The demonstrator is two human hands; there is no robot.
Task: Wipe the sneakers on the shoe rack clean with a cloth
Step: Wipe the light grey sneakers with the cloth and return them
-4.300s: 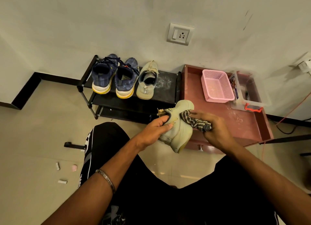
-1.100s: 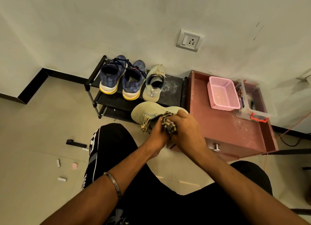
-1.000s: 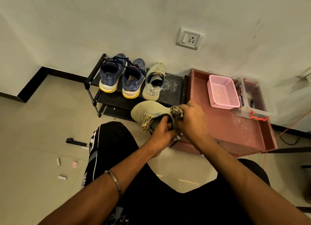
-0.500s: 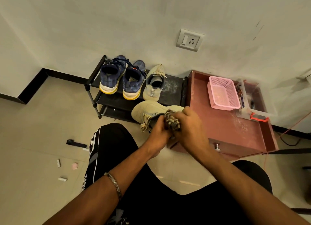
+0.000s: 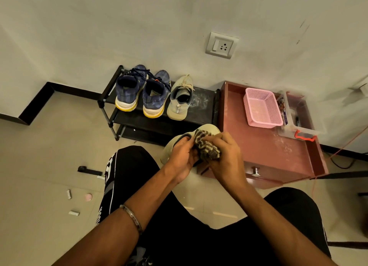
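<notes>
1. Floor, far left: small bits of litter (image 5: 74, 212) and a pink disc (image 5: 88, 197), well apart from the work.
2. Shoe rack (image 5: 201, 106) against the wall: a pair of blue sneakers (image 5: 142, 92) side by side, heels toward us, with one beige sneaker (image 5: 180, 98) just beside them on the top shelf. The shelf space to its right shows pale dusty smears.
3. Left hand (image 5: 182, 159): our forearm, with a bracelet (image 5: 132, 219) on the wrist, rises from lower left. Fingers curl round the collar of the second beige sneaker (image 5: 169, 146), gripping it in the air in front of the rack.
4. Striped cloth (image 5: 206, 146): bunched against the heel end of the held sneaker, between our two hands.
5. Right hand (image 5: 225, 156): the forearm comes in from lower right. Fingers close over the cloth and press it onto the shoe, knuckles up.
6. Step in hand, as we judge it: wiping the heel and collar. We would keep the left grip firm so the shoe does not twist, rub with short strokes, turn the cloth to a clean fold, and rotate the shoe to reach the sole edge.
7. Low red cabinet (image 5: 264, 156), right: a pink basket (image 5: 262, 108) and a clear box (image 5: 300, 118) sit on top.
</notes>
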